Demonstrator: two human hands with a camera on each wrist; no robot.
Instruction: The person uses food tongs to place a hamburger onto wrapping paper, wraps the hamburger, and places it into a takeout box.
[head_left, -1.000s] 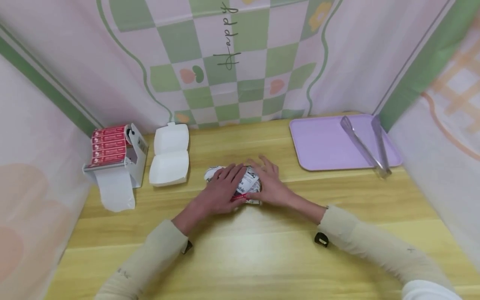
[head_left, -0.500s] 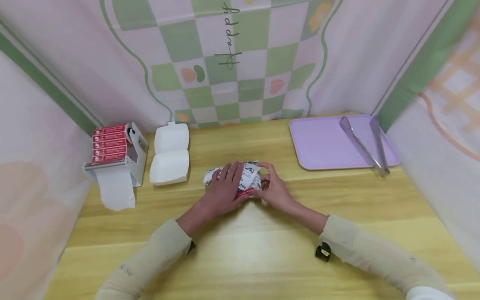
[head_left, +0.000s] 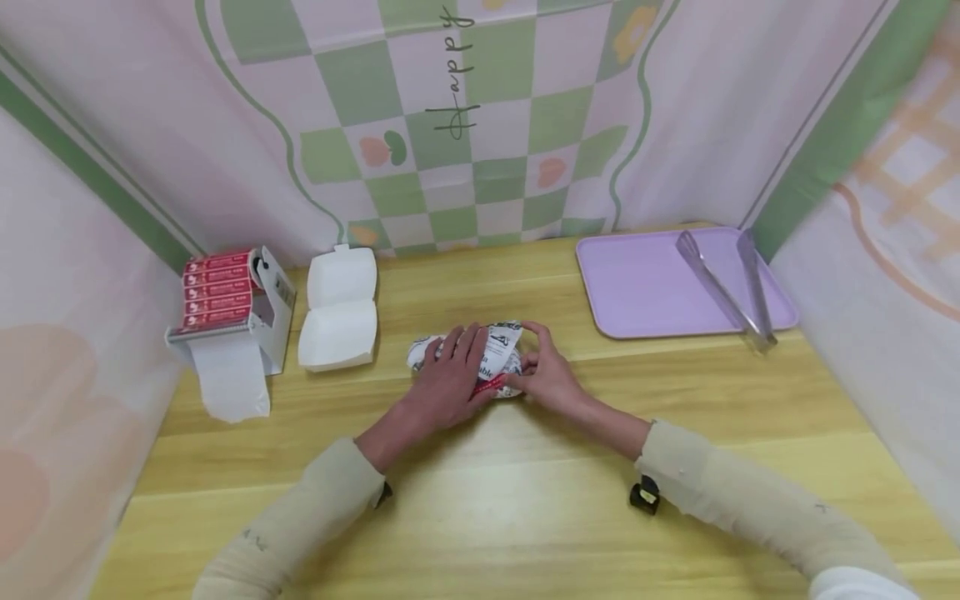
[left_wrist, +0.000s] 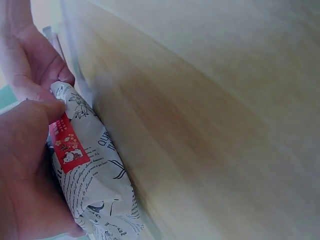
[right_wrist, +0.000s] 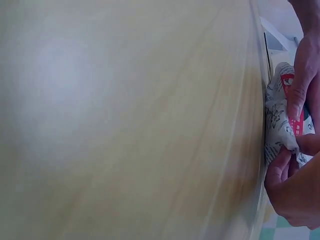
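A packet wrapped in white printed paper [head_left: 497, 353] lies on the wooden table between both hands. Across its near side runs a red sticker [left_wrist: 69, 145] with a small white figure. My left hand [head_left: 448, 375] lies over the packet's middle with fingers extended towards the far edge. Its thumb [left_wrist: 47, 110] presses along the sticker. At the packet's right end, my right hand [head_left: 553, 377] pinches the paper between bent fingers and thumb, as the right wrist view shows at the gathered end [right_wrist: 284, 135]. The underside of the packet is hidden.
At the left stands a dispenser [head_left: 279, 287] with a roll of red stickers [head_left: 217, 287] and a hanging white strip [head_left: 231, 379]. Beside it, a white clamshell box [head_left: 339, 333] lies unfolded. Metal tongs [head_left: 720, 283] lie on a purple tray [head_left: 637, 283] at the back right.
My right hand's fingers, spread over the packet's right end earlier, have bent in and now pinch the paper there. The left hand has shifted only slightly.
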